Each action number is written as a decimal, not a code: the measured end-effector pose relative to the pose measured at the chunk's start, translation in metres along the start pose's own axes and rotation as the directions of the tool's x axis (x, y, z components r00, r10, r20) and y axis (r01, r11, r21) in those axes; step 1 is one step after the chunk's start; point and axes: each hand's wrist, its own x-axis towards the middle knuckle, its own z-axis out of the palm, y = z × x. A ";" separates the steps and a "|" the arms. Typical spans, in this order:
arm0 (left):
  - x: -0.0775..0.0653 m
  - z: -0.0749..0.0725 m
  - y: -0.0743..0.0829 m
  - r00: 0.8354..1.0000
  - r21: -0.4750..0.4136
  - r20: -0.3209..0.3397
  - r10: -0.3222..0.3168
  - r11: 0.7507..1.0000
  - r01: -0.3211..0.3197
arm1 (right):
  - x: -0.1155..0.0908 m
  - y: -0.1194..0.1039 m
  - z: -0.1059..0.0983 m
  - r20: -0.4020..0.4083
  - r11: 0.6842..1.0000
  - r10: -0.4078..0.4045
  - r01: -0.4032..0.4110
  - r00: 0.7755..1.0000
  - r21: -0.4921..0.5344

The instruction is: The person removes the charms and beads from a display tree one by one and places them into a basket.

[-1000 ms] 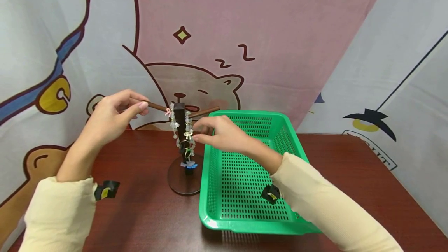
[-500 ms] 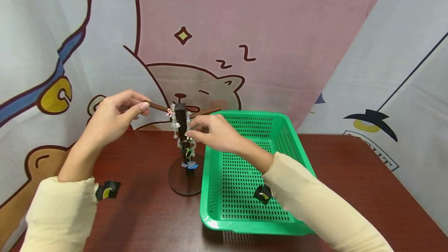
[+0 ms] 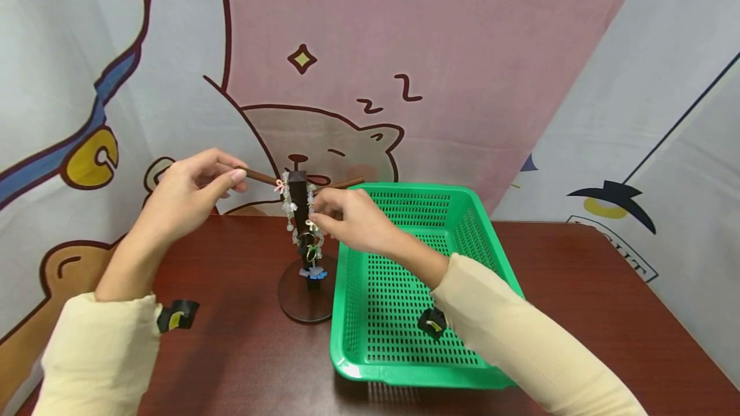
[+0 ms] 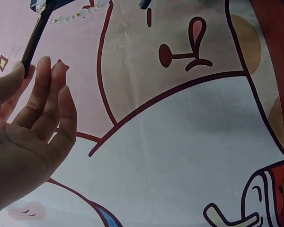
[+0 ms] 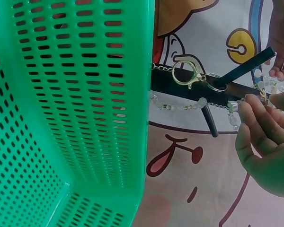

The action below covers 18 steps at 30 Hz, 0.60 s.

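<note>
A dark wooden jewellery stand with a round base stands upright on the table. My left hand pinches the tip of its left peg between thumb and fingers. Over that peg hangs a clear beaded chain with a pink bow. My right hand is at the stand's right side, its fingertips pinching another beaded chain near a small pale bow charm. Below hang gold ring clasps and a blue charm. The right fingers partly hide the held chain.
A green perforated basket stands just right of the stand, under my right forearm. Another peg points right, near the basket's back rim. A cartoon-printed cloth hangs behind the reddish-brown table.
My right hand has shifted slightly left, closer to the post, and its fingertips have come onto the chain by the bow charm. The left hand stays on its peg.
</note>
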 end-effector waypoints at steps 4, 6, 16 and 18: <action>0.000 0.000 0.000 1.000 -0.004 0.001 0.006 1.000 -0.006 | -0.001 -0.001 -0.001 -0.007 1.000 0.002 -0.002 1.000 0.019; 0.000 -0.001 -0.001 1.000 -0.005 0.002 0.010 1.000 -0.010 | -0.002 -0.001 -0.002 -0.015 0.999 0.001 -0.001 1.000 0.032; 0.001 -0.001 -0.001 1.000 -0.007 0.006 0.015 1.000 -0.015 | -0.007 0.000 -0.010 -0.057 0.995 0.038 -0.032 0.998 0.097; 0.001 -0.001 -0.001 1.000 -0.008 0.007 0.015 1.000 -0.015 | -0.009 0.002 -0.012 -0.062 0.993 0.046 -0.039 0.997 0.113</action>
